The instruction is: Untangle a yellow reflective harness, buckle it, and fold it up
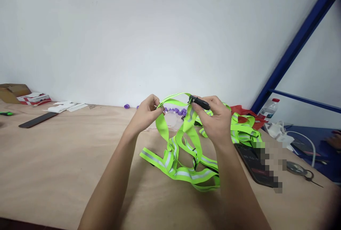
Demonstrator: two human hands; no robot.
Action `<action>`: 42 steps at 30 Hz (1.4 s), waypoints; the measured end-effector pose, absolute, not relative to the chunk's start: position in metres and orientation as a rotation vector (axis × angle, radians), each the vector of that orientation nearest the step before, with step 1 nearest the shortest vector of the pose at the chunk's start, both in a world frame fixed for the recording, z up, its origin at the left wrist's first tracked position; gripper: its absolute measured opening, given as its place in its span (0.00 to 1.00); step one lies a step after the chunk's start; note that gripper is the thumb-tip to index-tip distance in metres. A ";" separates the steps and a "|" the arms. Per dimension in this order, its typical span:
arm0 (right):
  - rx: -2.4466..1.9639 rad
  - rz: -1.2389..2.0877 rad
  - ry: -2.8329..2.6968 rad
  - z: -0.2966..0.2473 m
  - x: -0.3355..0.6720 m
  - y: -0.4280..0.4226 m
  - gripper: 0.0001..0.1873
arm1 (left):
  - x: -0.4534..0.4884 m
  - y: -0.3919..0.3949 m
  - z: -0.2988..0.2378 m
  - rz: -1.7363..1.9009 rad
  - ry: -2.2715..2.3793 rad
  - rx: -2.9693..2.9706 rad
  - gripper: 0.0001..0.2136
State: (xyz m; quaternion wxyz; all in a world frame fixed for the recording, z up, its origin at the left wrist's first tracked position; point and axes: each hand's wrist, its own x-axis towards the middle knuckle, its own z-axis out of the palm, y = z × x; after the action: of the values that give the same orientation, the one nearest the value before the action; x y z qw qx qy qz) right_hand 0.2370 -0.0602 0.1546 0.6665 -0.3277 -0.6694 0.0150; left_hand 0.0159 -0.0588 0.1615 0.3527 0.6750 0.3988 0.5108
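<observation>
A neon yellow-green reflective strap harness [183, 174] with silver stripes lies partly on the table, its upper loops lifted between my hands. My left hand [147, 113] pinches one strap at the upper left of the loop. At the other side, my right hand [217, 118] is closed on a black plastic buckle [199, 102] joined to the strap. A stretch of strap arcs between the two hands. Below hang twisted loops, with a small black slider [195, 162] among them. My right forearm hides the harness's right end.
More neon straps [246, 130] and a red cloth [239, 111] lie at right, near a bottle [270, 109], a phone [253, 166] and a round dark object [295, 168]. Purple pieces [176, 110] sit by the wall. Boxes [34, 98], papers [62, 106] and a dark flat strip [38, 120] are left.
</observation>
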 end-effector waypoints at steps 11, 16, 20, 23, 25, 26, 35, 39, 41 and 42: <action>-0.657 -0.043 -1.912 0.147 0.217 -0.067 0.11 | 0.017 -0.078 0.173 0.921 0.884 1.910 0.24; -0.743 -0.087 -1.911 0.151 0.208 -0.078 0.09 | 0.021 -0.081 0.175 1.113 0.924 1.907 0.16; -0.771 -0.081 -1.885 0.151 0.208 -0.081 0.07 | 0.019 -0.081 0.176 1.062 0.894 1.917 0.17; -0.753 -0.141 -1.890 0.150 0.208 -0.081 0.08 | 0.017 -0.080 0.175 0.967 0.865 1.935 0.19; -0.747 -0.168 -1.895 0.150 0.208 -0.081 0.09 | 0.017 -0.080 0.175 0.983 0.861 1.933 0.17; -0.745 -0.174 -1.898 0.151 0.208 -0.081 0.09 | 0.017 -0.081 0.176 1.002 0.859 1.928 0.16; -0.696 -0.142 -1.873 0.151 0.206 -0.083 0.08 | 0.020 -0.086 0.177 1.115 0.830 1.826 0.15; -0.720 -0.094 -1.862 0.151 0.209 -0.081 0.07 | 0.019 -0.082 0.176 1.177 0.813 1.808 0.16; -0.742 -0.065 -1.854 0.150 0.211 -0.080 0.12 | 0.018 -0.081 0.175 1.229 0.806 1.805 0.16; -0.746 -0.052 -1.850 0.150 0.212 -0.080 0.15 | 0.018 -0.080 0.175 1.259 0.794 1.809 0.16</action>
State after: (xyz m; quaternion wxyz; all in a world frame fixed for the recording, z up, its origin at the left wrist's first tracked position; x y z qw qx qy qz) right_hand 0.2116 -0.0798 0.1499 0.5421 -0.3140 -0.7792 -0.0220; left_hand 0.0179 -0.0802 0.1747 0.3888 0.7115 0.3124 0.4950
